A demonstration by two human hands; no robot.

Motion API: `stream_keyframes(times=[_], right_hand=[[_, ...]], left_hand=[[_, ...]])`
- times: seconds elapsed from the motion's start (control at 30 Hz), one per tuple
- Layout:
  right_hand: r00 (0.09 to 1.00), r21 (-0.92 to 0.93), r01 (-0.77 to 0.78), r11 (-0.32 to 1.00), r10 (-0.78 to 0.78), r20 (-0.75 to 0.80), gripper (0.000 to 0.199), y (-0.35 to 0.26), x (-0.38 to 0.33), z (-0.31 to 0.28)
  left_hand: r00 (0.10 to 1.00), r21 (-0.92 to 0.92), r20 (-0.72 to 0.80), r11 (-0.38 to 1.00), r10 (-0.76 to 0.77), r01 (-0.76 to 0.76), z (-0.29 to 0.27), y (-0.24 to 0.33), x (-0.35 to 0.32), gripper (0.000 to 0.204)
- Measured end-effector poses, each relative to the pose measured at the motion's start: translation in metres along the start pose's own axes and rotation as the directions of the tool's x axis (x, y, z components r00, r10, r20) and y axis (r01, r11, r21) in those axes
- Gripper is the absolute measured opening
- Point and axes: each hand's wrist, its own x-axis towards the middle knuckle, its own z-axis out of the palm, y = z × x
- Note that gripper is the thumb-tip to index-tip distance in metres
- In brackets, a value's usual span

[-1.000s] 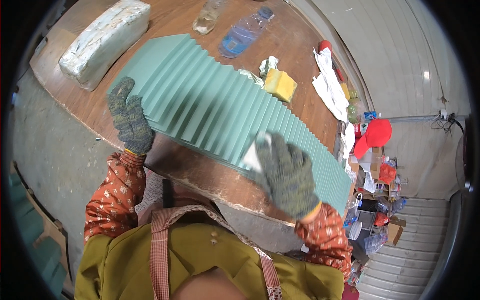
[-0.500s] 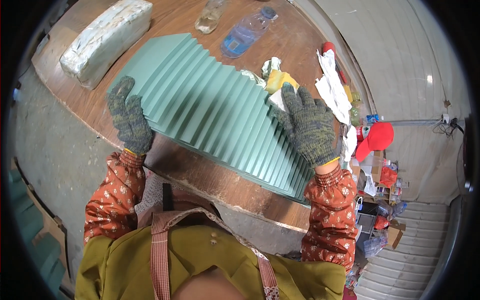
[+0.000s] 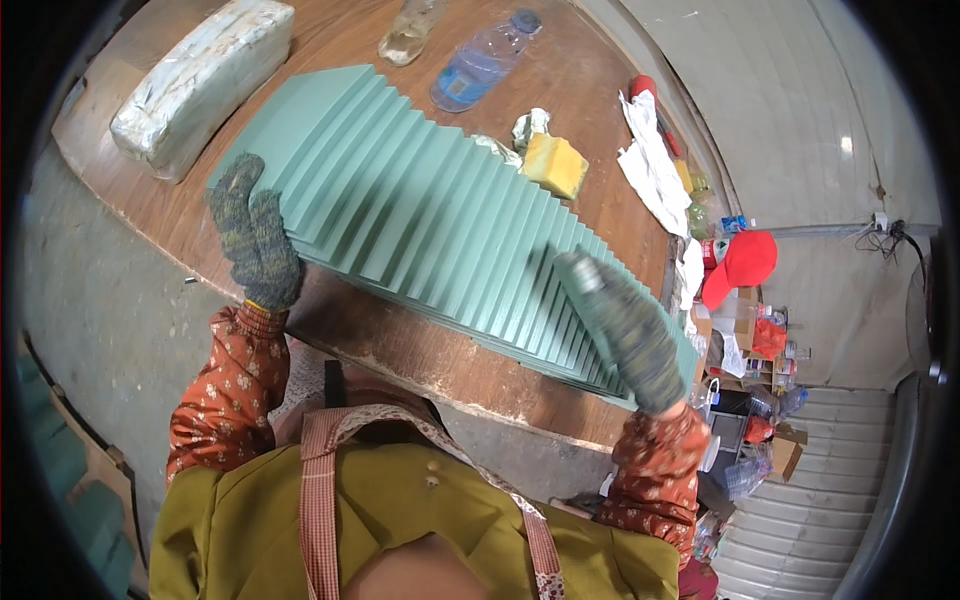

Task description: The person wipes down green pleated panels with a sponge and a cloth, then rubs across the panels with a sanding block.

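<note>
"Start at the left rim. Anything there?"

"More green panels (image 3: 62, 490) at the lower left, dim and partly cut off, apart from the table. I can't tell whether they are finished or untouched. At the upper left lies a white wrapped block (image 3: 200, 88)."

"And the left hand?"

"The gloved left hand (image 3: 254, 235), left of centre, rests against the left end of the fanned green stack (image 3: 430, 215). Its fingers are stretched out, not curled round anything that shows."

"How far has the work got?"

"The stack runs across the tabletop (image 3: 450, 368) from upper left to lower right, one edge stepped past the next. I'd judge the spreading done. Whether every strip has been gone over, the picture doesn't show."

"What lies beyond it?"

"A clear bottle (image 3: 478, 70) at upper centre, then a yellow sponge (image 3: 555, 167) just beside the far edge, in neither hand."

"The right hand?"

"The right hand (image 3: 630, 330), gloved and blurred, is over the stack's right part. Something pale shows at its fingertips; I can't tell whether it is pinched. I'd say the stack is mid-handling, not finished."

"Farthest right?"

"A white cloth (image 3: 652, 155), then a red cap (image 3: 745, 265)."
</note>
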Motion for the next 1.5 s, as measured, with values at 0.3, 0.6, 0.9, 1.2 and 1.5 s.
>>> stream_keyframes(times=[0.3, 0.6, 0.9, 1.2, 1.5], right_hand=[[0.992, 0.906, -0.129, 0.402, 0.061, 0.114, 0.063, 0.048, -0.007, -0.013], [0.995, 0.61, 0.054, 0.791, 0.013, -0.104, 0.059, 0.039, 0.0, -0.006], [0.871, -0.757, -0.109, 0.645, -0.304, -0.385, 0.072, 0.002, 0.05, 0.041], [0.909, -0.881, -0.184, 0.437, -0.267, -0.322, 0.062, -0.005, 0.018, 0.088], [0.882, -0.822, -0.357, 0.443, -0.13, -0.453, 0.07, -0.01, 0.071, 0.067]], left_hand=[[0.997, -0.071, 0.041, 0.995, -0.063, 0.066, -0.01, 0.005, -0.001, 0.029], [0.859, 0.05, 0.332, 0.902, 0.389, -0.428, -0.045, 0.044, 0.01, 0.039], [0.651, -0.102, 0.545, 0.812, 0.529, -0.574, -0.029, 0.038, -0.01, 0.039], [0.654, -0.175, 0.501, 0.806, 0.567, -0.565, -0.015, 0.028, -0.02, 0.035], [0.643, -0.21, 0.448, 0.772, 0.621, -0.6, -0.012, 0.031, -0.019, 0.03]])
